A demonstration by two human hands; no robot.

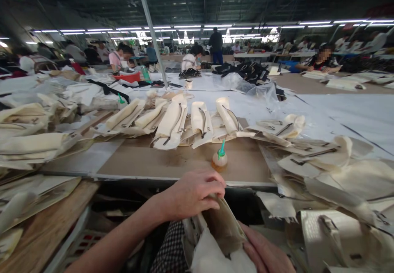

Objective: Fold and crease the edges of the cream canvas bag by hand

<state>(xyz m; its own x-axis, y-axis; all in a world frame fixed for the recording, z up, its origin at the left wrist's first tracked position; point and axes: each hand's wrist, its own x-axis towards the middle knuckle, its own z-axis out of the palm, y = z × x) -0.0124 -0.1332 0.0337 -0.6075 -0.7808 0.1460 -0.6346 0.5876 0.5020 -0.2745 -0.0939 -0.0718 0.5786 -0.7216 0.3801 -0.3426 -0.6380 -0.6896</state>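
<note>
— Down at the near edge of the worktop [184,162], what is that person holding?

— A cream bag body [223,226], lined in tan, with a soft white filling [218,256] showing at its lower end. It is sitting just below the worktop edge, close against the person, and tilting up toward the worktop.

— Which of the hands is nearer?

— Both are on it. The left hand [193,195] is clenching the upper rim, its fingers curling over, with the forearm reaching in from the left. The right hand [264,252] is lying against the far side, lower down. Whether it is gripping, I can't tell from here.

— And its long axis?

— Slanting down from the left hand toward the right hand, as far as I can judge.

— What's nearby?

— A small bottle with a green straw [220,160] is standing on the worktop just beyond the left hand. A black-and-white checked cloth [169,246] is showing beside the bag, and a row of cream bag pieces [184,121] is lying farther along the worktop.
</note>
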